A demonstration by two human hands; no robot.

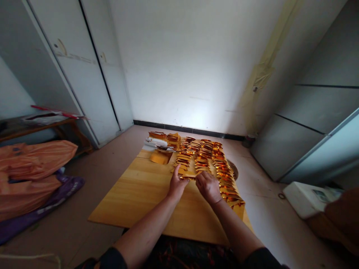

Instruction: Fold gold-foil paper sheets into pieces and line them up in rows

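Both of my hands meet on one gold foil piece near the middle of the wooden board, at the near end of the foil rows. My left hand pinches its left edge, thumb up and fingers curled beneath, and my right hand closes over its right side; the knuckles hide most of the piece, so I cannot make out its shape or whether it is folded. Just beyond it, rows of folded gold foil run away from me across the board's right half, overlapping like scales, and one row trails down the right edge past my right wrist. At the far left corner sit a stack of gold sheets and some white packets, too small to read. Something round shows behind the foil rows, mostly covered. Orange bags over a purple one lie on the floor to the left, cut by the frame edge, and a white box sits at right.
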